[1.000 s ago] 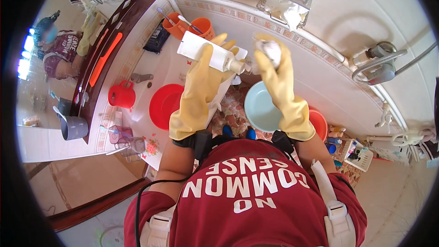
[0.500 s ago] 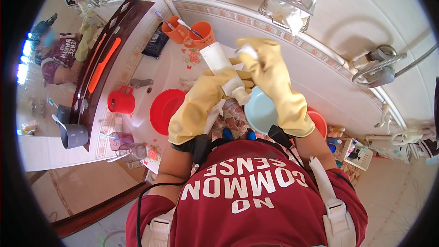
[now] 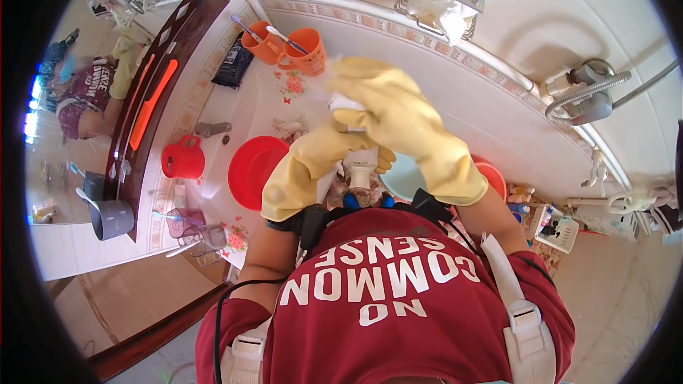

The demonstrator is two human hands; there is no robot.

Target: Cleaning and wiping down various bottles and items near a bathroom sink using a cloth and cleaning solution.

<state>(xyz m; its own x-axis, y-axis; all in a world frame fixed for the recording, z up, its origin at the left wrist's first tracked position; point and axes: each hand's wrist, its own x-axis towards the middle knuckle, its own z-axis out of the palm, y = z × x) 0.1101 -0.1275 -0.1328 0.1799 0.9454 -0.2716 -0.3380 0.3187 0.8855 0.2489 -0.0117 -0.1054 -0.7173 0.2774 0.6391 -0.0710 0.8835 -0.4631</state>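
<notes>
Both my hands wear yellow rubber gloves and meet in front of my chest. My left hand [image 3: 324,156] is closed around a white bottle [image 3: 361,165], whose neck and cap point down toward me. Across the bottle's upper part lies my right hand [image 3: 398,103], with a bit of white cloth or tissue [image 3: 341,102] showing under its fingers. The right fingertips are smeared by motion. Most of the bottle's body is hidden behind the gloves.
Left of my hands, a red basin [image 3: 238,179] sits on the washbasin counter by the metal tap [image 3: 213,129] and a red mug [image 3: 183,160]. Orange toothbrush cups [image 3: 308,57] stand beyond. A pale blue basin [image 3: 407,179] is below; a shower fitting [image 3: 594,99] juts out at right.
My right hand has come left onto the bottle with the white cloth. The bottle has turned from a slant to nearly straight, its cap closer to me.
</notes>
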